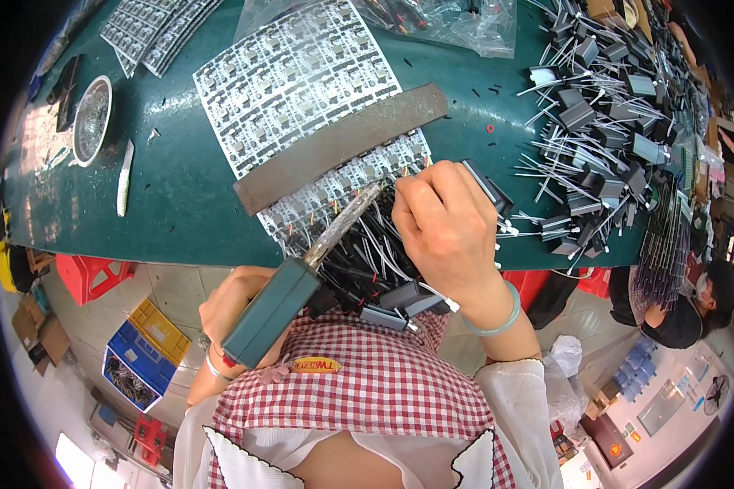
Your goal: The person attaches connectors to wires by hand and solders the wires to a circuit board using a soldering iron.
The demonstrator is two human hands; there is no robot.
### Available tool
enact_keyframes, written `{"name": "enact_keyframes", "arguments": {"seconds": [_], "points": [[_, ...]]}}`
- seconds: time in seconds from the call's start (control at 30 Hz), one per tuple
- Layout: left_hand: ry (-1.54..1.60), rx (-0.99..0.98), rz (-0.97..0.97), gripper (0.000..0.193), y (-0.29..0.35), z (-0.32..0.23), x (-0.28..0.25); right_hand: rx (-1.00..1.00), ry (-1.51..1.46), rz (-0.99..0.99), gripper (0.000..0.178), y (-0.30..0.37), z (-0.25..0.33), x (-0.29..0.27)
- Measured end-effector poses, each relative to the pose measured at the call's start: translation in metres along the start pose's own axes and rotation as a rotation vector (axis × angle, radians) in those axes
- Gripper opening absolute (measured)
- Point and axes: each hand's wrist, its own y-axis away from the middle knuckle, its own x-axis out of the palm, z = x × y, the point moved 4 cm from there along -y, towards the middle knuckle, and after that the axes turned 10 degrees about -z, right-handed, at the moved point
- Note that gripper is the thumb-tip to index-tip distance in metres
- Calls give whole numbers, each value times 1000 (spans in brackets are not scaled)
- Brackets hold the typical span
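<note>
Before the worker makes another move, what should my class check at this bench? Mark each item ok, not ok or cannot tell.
1. Green soldering tool in the left hand's grip: ok.
2. Metal bar lying across the circuit-board panel: ok.
3. Right hand well away from the tool's tip: not ok, fingers very near.
4. Wires at the near edge separated: not ok, they overlap.
5. Tip hot: cannot tell.
</note>
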Motion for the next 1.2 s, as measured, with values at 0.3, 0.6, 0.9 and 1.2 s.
{"name": "enact_keyframes", "arguments": {"seconds": [0.3, 0.6, 0.9, 1.2], "points": [[-4, -15, -19, 28, 5, -4, -12, -6, 16, -23, 15, 1, -1, -2], [-29, -8, -103, 27, 11, 7, -21, 66, -47, 330, 33, 11, 2, -54], [-65, -180, -196, 28, 31, 42, -26, -1, 328, -96, 21, -40, -123, -58], [-69, -184, -214, 27, 41, 51, -31, 6, 230, -161, 8, -57, -145, -54]]}}
